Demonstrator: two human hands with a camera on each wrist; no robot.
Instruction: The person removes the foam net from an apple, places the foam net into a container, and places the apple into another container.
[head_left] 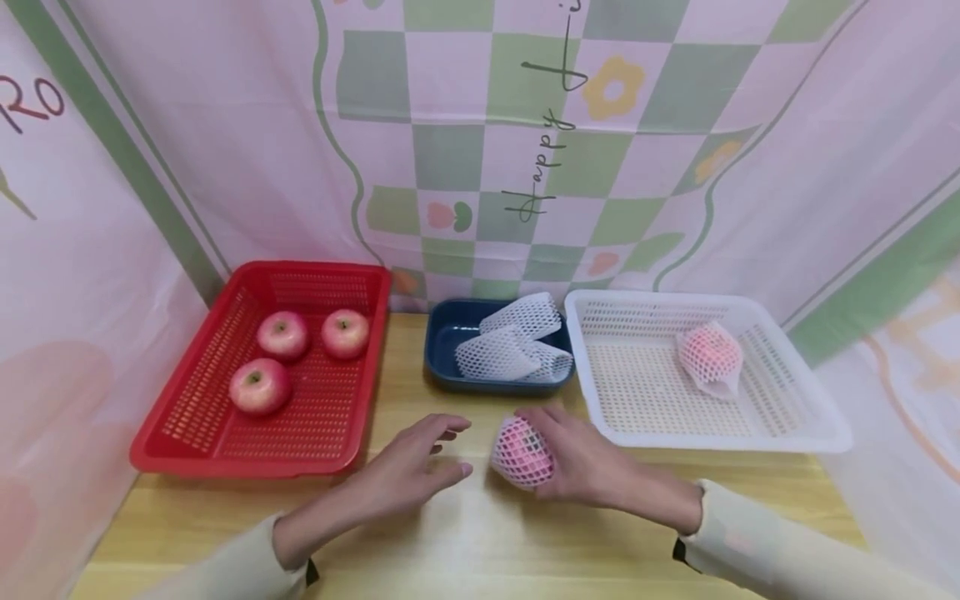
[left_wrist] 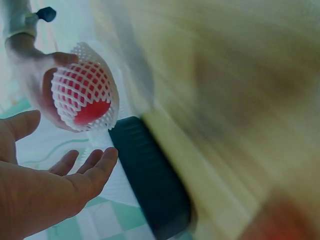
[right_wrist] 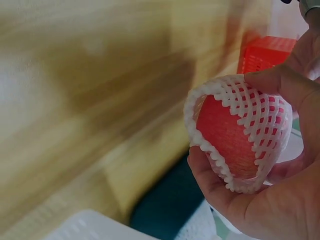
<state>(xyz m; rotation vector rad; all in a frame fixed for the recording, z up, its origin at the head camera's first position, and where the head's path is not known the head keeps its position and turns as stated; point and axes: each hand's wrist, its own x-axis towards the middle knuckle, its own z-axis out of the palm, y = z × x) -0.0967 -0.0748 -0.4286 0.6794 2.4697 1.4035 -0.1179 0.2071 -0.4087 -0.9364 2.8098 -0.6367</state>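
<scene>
Backdrop (head_left: pixel 270 125) cut off at top. Right hand (head_left: pixel 581 458) grips netted apple (head_left: pixel 522 454), hiding one side; left hand (head_left: pixel 408 462) empty, fingers parted. Script "Happy" (head_left: pixel 546 158) at 1 o'clock, "RO" (head_left: pixel 30 98) at 10.

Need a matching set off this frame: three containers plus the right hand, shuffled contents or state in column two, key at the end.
1. red basket
2. dark blue tray
3. white basket
4. right hand

A. grips a foam-netted fruit
B. contains three bare apples
C. contains a lone wrapped fruit
D. contains white foam nets

Pairs: 1-B, 2-D, 3-C, 4-A
</scene>
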